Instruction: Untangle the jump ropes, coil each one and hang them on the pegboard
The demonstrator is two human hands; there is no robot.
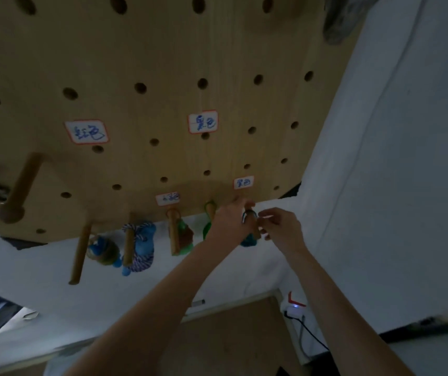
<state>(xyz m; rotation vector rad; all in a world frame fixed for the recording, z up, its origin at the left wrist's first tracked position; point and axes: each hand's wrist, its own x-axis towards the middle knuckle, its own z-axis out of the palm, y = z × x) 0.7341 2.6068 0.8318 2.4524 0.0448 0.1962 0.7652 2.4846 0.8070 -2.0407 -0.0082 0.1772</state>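
Head view shows my left hand (231,215) and my right hand (278,226) up at the last peg (255,232) on the pegboard (163,63). Both pinch the loop of the coiled rope (249,216) there. Its teal bundle (248,241) hangs just below. I think it is light, soft and floppy, so I should hold the loop, not the dangling part.

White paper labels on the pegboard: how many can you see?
4. One white paper label at mid-left, one at centre, a small one above the low pegs, another small one just above the left hand. Others may lie out of frame.
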